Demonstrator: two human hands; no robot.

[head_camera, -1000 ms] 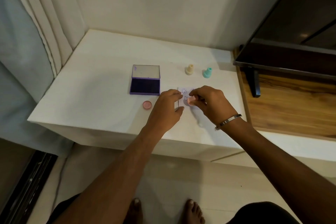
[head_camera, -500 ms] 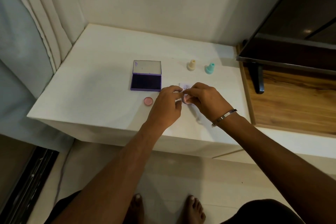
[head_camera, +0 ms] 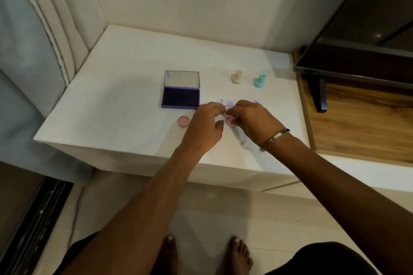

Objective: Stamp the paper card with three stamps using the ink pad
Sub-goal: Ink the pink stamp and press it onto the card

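White matte table [head_camera: 116, 105] in a corner, cream wall behind, curtain [head_camera: 44, 29] at 9 o'clock, dark glossy TV [head_camera: 357, 29] on a wood-grain shelf [head_camera: 362, 123] at 3 o'clock.

Counts: one ink pad [head_camera: 181, 90], purple case, hinged lid open, dark pad exposed. Three stamps: cream stamp [head_camera: 237, 76] and teal stamp [head_camera: 259, 81] upright at 12 o'clock of the hands, both flared at the base; pink stamp [head_camera: 229, 120] pinched by the right hand [head_camera: 250, 120]. One round pink cap [head_camera: 183, 121] at 9 o'clock of the hands. One paper card [head_camera: 230, 103], two purple prints showing. Left hand [head_camera: 205, 127] pinches the card's left edge. One metal bangle [head_camera: 274, 138], right wrist.
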